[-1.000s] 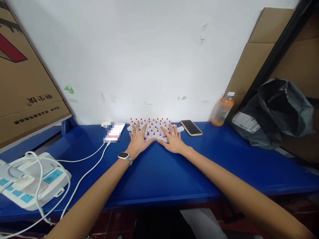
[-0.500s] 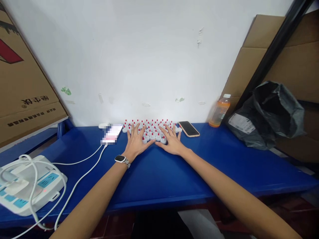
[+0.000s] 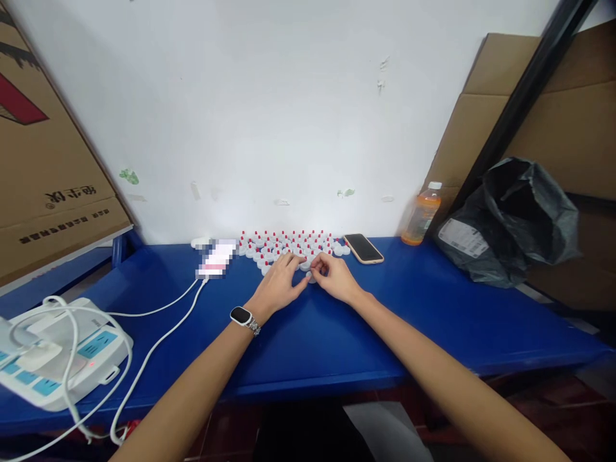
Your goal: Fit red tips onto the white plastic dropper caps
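caps: small white caps with red tips (image 3: 293, 244), massed on the blue table (image 3: 308, 333) against the wall, tips pointing up
near edge of the mass: just under the fingertips of both hands
left hand (image 3: 280, 285): fingers curled at the front caps, touching them; whether it pinches one i cannot tell
right hand (image 3: 337, 277): fingers bent inward at a front cap; hold unclear
count: dozens of caps, too many and too small to count; two phones, one bottle
phone with cable (image 3: 216, 258): left of the caps
dark phone (image 3: 364, 248): right of the caps, long axis running toward the wall
orange bottle (image 3: 421, 213): upright, farther right
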Available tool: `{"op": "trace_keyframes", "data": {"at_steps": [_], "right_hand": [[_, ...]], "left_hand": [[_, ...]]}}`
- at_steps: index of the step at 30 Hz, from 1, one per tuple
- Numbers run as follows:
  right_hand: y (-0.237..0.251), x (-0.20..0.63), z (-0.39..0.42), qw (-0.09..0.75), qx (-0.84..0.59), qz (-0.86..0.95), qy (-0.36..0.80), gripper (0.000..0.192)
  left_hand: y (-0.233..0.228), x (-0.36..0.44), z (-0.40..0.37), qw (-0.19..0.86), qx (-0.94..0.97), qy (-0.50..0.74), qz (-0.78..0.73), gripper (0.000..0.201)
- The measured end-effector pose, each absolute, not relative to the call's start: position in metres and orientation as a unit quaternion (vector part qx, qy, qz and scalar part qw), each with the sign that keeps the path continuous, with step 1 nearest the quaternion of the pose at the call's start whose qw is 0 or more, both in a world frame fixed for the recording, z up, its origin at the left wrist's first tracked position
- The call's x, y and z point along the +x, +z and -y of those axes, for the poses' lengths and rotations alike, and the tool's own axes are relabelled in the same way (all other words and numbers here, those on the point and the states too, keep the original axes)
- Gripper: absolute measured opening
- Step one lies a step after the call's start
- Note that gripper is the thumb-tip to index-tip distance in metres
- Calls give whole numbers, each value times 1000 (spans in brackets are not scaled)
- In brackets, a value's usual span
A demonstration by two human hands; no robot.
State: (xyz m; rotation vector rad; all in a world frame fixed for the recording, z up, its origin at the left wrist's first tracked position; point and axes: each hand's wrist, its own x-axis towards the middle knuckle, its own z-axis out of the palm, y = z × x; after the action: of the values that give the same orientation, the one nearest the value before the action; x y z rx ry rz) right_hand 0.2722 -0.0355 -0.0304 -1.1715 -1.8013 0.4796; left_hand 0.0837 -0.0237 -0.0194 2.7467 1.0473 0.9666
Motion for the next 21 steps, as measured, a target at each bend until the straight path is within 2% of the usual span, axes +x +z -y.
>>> {"op": "trace_keyframes", "data": {"at_steps": [4,7,10,13,15,18,21], "right_hand": [[-30,263,37,515,-418,683,305,15],[-28,260,40,525,-389,673,347,22],[-23,260,46,494,-425,708,272,21],[-21,258,51,410,-468,765,168,31],[-21,256,52,372,-477,783,143,35],[-24,251,51,377,-482,776,151,35],[-28,248,47,430,-470,748,185,39]], "left_hand": [[-23,80,28,69,895,284,-337,24],[-26,78,34,113,900,268,-325,22],[-27,79,39,103,907,265,-310,19],[-26,79,39,71,908,256,-323,18],[-26,78,37,73,905,252,-336,18],[-24,76,34,116,900,248,-340,19],[-24,75,34,144,898,258,-326,22]]}}
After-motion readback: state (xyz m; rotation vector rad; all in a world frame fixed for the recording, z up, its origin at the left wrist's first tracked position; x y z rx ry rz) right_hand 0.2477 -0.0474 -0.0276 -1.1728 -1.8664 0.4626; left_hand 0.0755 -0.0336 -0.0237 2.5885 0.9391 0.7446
